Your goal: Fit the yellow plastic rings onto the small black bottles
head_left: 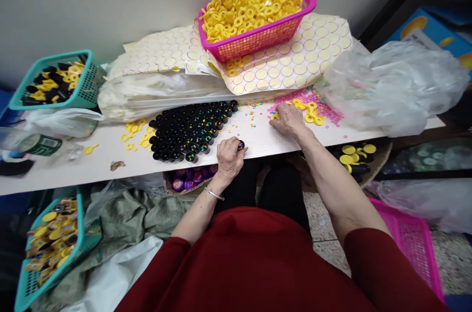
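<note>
My left hand (229, 155) is closed around a small black cup (241, 145) at the table's front edge, and coloured beads show in its mouth. Just left of it, rows of upright black cups (177, 130) stand packed together, many with coloured beads inside. My right hand (290, 119) reaches down to the tabletop with bent fingers. Some yellow ring-ended pieces (311, 113) lie beside it, and a bit of yellow shows at its fingertips. What those fingers grip is mostly hidden. Pink beads (330, 111) are spread behind and right of this hand.
At the back, a pink basket (258, 37) heaped with yellow ring pieces rests on sheets of round stickers (291, 64). A teal basket (94, 81) stands at left. Crumpled clear plastic bags (394, 86) cover the right end. Below the white table (136, 169) are boxes and baskets.
</note>
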A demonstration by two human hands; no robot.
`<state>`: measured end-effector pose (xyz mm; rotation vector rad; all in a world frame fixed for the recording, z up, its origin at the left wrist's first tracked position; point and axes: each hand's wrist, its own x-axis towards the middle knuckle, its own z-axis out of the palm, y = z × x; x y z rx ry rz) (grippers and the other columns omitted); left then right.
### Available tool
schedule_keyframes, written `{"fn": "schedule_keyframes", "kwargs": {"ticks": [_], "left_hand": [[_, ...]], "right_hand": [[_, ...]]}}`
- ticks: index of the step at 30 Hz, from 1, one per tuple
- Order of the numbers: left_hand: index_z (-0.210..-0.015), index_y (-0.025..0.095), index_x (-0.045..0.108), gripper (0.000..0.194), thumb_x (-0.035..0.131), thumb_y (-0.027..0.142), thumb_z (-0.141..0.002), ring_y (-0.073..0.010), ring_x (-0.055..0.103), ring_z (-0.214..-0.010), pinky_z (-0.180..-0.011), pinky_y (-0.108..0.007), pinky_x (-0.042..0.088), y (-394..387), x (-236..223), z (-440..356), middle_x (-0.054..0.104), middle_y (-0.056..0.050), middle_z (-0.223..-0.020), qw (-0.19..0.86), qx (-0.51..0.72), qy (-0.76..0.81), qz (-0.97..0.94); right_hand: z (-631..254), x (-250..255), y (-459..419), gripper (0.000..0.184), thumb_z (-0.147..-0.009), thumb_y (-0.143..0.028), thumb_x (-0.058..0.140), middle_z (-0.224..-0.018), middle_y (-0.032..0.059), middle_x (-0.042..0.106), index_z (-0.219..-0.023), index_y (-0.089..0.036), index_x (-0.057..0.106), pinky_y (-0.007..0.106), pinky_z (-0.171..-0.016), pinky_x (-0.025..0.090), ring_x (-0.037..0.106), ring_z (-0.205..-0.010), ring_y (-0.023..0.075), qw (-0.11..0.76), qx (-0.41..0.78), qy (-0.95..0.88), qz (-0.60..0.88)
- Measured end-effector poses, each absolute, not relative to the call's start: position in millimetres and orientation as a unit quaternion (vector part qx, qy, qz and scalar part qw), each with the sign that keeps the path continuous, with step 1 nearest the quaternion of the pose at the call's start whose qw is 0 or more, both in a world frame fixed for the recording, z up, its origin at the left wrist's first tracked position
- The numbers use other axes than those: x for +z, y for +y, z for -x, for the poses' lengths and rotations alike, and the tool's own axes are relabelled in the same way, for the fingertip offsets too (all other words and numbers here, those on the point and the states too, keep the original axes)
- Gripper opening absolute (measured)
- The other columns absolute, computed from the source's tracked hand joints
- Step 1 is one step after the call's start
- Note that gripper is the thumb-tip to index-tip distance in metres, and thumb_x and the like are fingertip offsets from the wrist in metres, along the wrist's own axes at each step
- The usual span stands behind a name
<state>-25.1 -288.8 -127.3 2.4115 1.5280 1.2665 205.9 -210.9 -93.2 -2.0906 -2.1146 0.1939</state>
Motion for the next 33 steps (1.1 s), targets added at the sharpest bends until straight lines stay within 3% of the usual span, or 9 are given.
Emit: {"fn": "schedule_keyframes", "kwargs": {"ticks": [7, 15, 24, 28, 33], "left_hand": [[-0.085, 0.018, 0.061, 0.021, 0.061, 0.038, -0.080, -0.0176, 0.056, -0.080, -0.074, -0.032, 0.043, -274.4, -135.6, -1.1, 0.065, -0.006, -0.086, 0.114, 0.444, 0.452, -0.765], [-0.084, 0.018, 0.062, 0.020, 0.061, 0.038, -0.079, -0.0180, 0.056, -0.081, -0.077, -0.033, 0.044, -269.8, -138.1, -11.4, 0.065, -0.007, -0.087, 0.163, 0.444, 0.447, -0.759], [-0.095, 0.017, 0.061, 0.028, 0.066, 0.036, -0.074, -0.0185, 0.057, -0.084, -0.078, -0.034, 0.048, -267.4, -145.0, -12.0, 0.066, -0.007, -0.089, 0.195, 0.472, 0.424, -0.748], [-0.106, 0.016, 0.059, 0.043, 0.072, 0.032, -0.068, -0.0174, 0.059, -0.083, -0.077, -0.032, 0.050, -266.3, -152.4, -13.2, 0.065, -0.007, -0.091, 0.255, 0.489, 0.442, -0.707], [-0.118, 0.017, 0.054, 0.060, 0.075, 0.029, -0.063, -0.0144, 0.060, -0.079, -0.076, -0.030, 0.050, -265.4, -158.4, -14.9, 0.066, -0.005, -0.091, 0.346, 0.482, 0.473, -0.652]], "right_hand": [[-209.9, -101.4, -222.1, 0.029, -0.076, -0.025, 0.048, -0.102, 0.0123, 0.061, -0.102, -0.017, 0.058, 0.042, -0.083, 0.033, 0.046, -0.099, 0.0299, 0.175, 0.035, -0.716, 0.675], [-218.1, -115.4, -219.5, 0.027, -0.078, -0.032, 0.053, -0.102, 0.0133, 0.059, -0.098, -0.016, 0.061, 0.041, -0.079, 0.037, 0.049, -0.094, 0.0284, 0.184, 0.100, -0.708, 0.674], [-205.0, -105.6, -222.2, 0.027, -0.080, -0.034, 0.052, -0.110, 0.0144, 0.058, -0.096, -0.016, 0.064, 0.046, -0.083, 0.037, 0.048, -0.101, 0.0320, 0.151, 0.074, -0.715, 0.679], [-199.1, -99.7, -219.9, 0.026, -0.077, -0.038, 0.057, -0.112, 0.0131, 0.057, -0.093, -0.018, 0.062, 0.045, -0.086, 0.037, 0.046, -0.104, 0.0314, 0.262, 0.034, -0.692, 0.672], [-189.4, -97.5, -230.2, 0.024, -0.077, -0.040, 0.056, -0.094, 0.0077, 0.061, -0.091, -0.021, 0.061, 0.040, -0.085, 0.041, 0.052, -0.092, 0.0248, 0.351, 0.118, -0.724, 0.582]]}}
